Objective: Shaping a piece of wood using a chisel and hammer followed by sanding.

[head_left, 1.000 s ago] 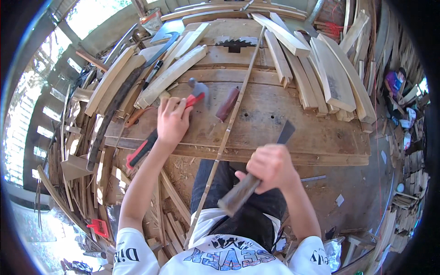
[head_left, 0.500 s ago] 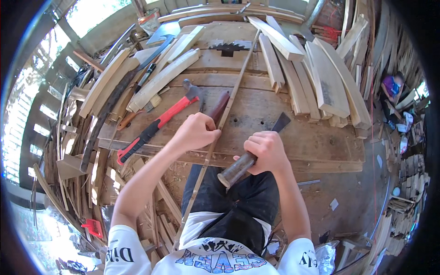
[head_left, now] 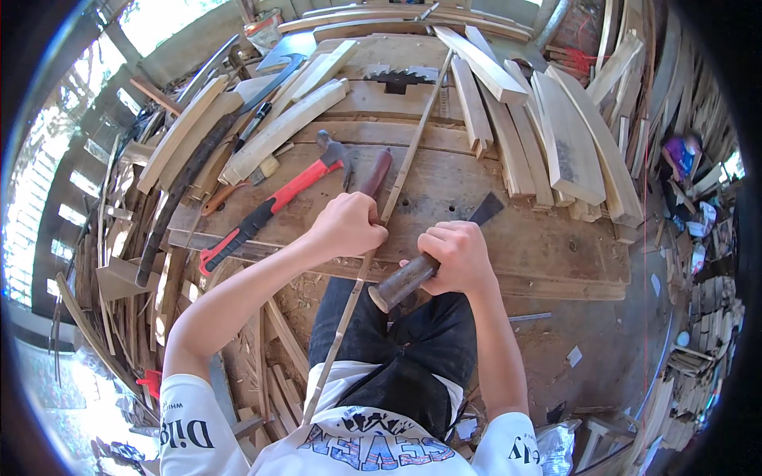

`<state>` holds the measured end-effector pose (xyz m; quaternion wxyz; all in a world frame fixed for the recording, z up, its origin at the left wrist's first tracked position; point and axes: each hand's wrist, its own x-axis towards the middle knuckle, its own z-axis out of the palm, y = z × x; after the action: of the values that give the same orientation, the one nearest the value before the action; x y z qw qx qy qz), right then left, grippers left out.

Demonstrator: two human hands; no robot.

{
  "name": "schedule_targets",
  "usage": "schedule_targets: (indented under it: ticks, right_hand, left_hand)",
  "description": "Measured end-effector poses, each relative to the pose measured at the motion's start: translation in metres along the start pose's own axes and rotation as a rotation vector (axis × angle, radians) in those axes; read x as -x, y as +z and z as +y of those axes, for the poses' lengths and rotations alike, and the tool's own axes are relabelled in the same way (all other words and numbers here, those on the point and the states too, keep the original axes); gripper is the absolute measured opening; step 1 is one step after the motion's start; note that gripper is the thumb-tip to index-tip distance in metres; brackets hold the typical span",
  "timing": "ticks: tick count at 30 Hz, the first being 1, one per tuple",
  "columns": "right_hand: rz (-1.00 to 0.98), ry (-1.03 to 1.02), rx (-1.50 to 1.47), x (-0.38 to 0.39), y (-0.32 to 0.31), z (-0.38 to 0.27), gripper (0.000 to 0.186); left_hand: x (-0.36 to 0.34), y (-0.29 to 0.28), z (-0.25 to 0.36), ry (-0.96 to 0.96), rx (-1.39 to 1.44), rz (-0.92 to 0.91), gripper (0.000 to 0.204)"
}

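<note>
My left hand (head_left: 348,225) is closed at a long thin wooden strip (head_left: 407,155), which slants from my lap across the bench to its far side. A reddish-brown handle (head_left: 375,174) sticks out beyond the left fist; whether the fist also holds it cannot be made out. In my right hand (head_left: 454,255) is a chisel, its thick dark round handle (head_left: 397,285) pointing back toward my lap. Its flat dark blade (head_left: 486,209) points away over the bench. Left of my left hand lies a claw hammer (head_left: 274,201) with a red and black grip.
Several wooden boards (head_left: 567,139) lie at the right of the wooden bench (head_left: 508,258). A toothed saw blade (head_left: 399,79) sits at the far middle. More lumber (head_left: 286,131) and a long dark stick (head_left: 184,186) lie leftward. Another person (head_left: 681,163) is at far right.
My right hand has shifted slightly left, and the chisel handle's butt has swung up and left. My left hand has moved slightly right along with the strip's near part.
</note>
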<state>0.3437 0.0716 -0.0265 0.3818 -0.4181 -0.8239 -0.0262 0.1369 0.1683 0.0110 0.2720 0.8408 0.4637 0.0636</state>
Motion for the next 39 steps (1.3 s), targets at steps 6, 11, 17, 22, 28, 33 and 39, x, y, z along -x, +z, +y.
schedule_targets:
  ticks: [6, 11, 17, 22, 28, 33, 39]
  right_hand:
    - [-0.029, 0.058, 0.008, 0.003, -0.001, -0.002, 0.038]
    - [-0.063, 0.086, -0.015, 0.001, -0.002, 0.000, 0.036]
    - [-0.048, 0.094, -0.011, -0.006, -0.003, -0.007, 0.036]
    - [-0.044, 0.088, -0.005, -0.008, -0.002, -0.010, 0.040]
    - [-0.050, 0.089, 0.000, -0.008, 0.000, -0.010, 0.040]
    - [-0.042, 0.077, 0.004, -0.008, 0.001, -0.010, 0.040]
    - [-0.037, 0.064, -0.012, -0.008, 0.002, -0.009, 0.040]
  left_hand:
    - [0.038, 0.008, 0.008, -0.023, 0.233, 0.253, 0.022]
    - [0.093, 0.029, 0.005, 0.066, 0.074, 0.143, 0.023]
    - [0.108, 0.023, -0.040, -0.178, 0.956, -0.043, 0.022]
    - [0.137, 0.025, -0.054, -0.156, 1.137, -0.043, 0.023]
    - [0.158, 0.025, -0.070, -0.034, 1.238, -0.077, 0.022]
    - [0.157, 0.015, -0.074, 0.093, 1.193, -0.096, 0.022]
    - [0.157, -0.003, -0.069, 0.154, 1.095, -0.085, 0.022]
